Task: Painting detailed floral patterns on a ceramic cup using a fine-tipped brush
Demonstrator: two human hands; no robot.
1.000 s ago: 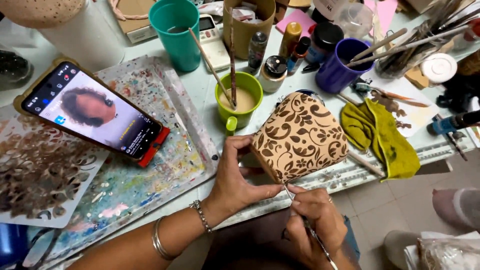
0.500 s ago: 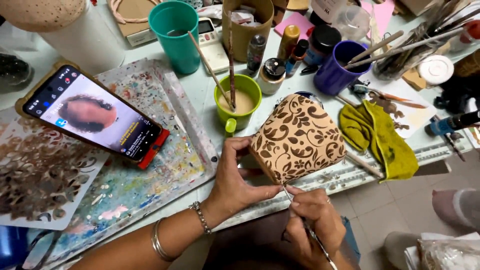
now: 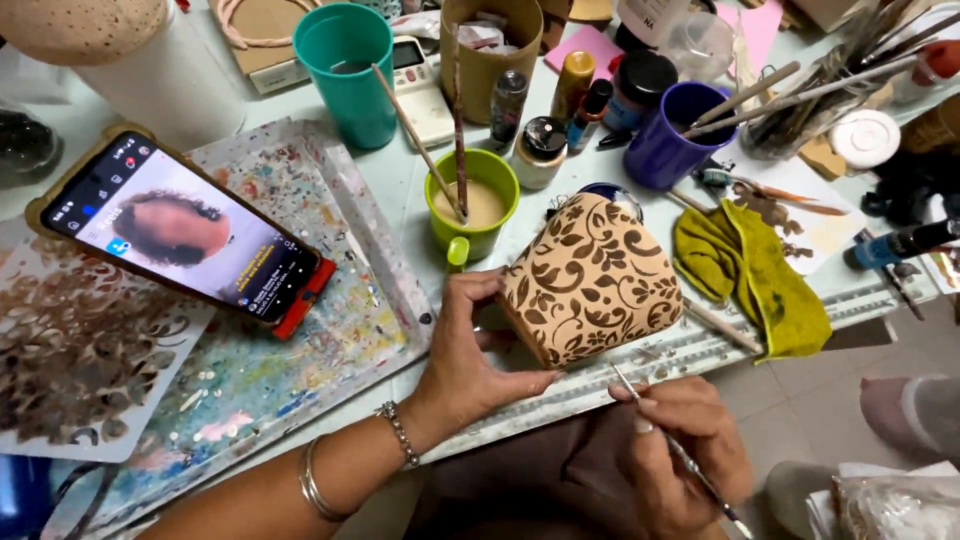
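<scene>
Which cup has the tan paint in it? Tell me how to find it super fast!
Start at the phone propped on the paint-splattered tray, then look right along the table. Just beyond the tray, above the left hand gripping the patterned tan pot, sits the lime-green cup. Unlike the taller teal cup and purple cup, it's short, with tan paint and two sticks inside.

Single view, from a camera worn on the person's head. It looks steeply down and forward across the desk from its near edge, at close range. The near edge crosses the lower frame on a slant; the far side, crowded with cups, fills the top. Floor shows at lower right.
</scene>
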